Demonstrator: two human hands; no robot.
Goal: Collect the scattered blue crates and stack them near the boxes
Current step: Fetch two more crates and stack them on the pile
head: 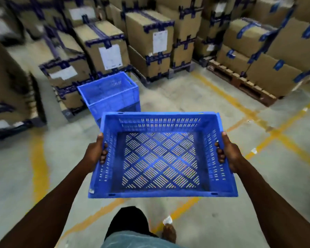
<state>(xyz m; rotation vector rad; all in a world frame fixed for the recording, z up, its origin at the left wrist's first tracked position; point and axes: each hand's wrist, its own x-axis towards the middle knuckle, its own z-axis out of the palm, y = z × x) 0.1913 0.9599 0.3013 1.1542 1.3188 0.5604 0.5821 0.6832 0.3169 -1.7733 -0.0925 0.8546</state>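
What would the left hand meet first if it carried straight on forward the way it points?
Probably the blue slatted plastic crate standing on the floor ahead of the left hand, before the taped cardboard boxes; depth is uncertain.

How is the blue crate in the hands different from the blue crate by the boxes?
The held crate is up in the air, gripped by the left hand and right hand; the far crate sits low beside the boxes, with nobody touching it. The held crate is level, while the far crate looks tilted. The held crate is sharp and close; the far crate is blurry and farther off. Both are blue, slotted and empty.
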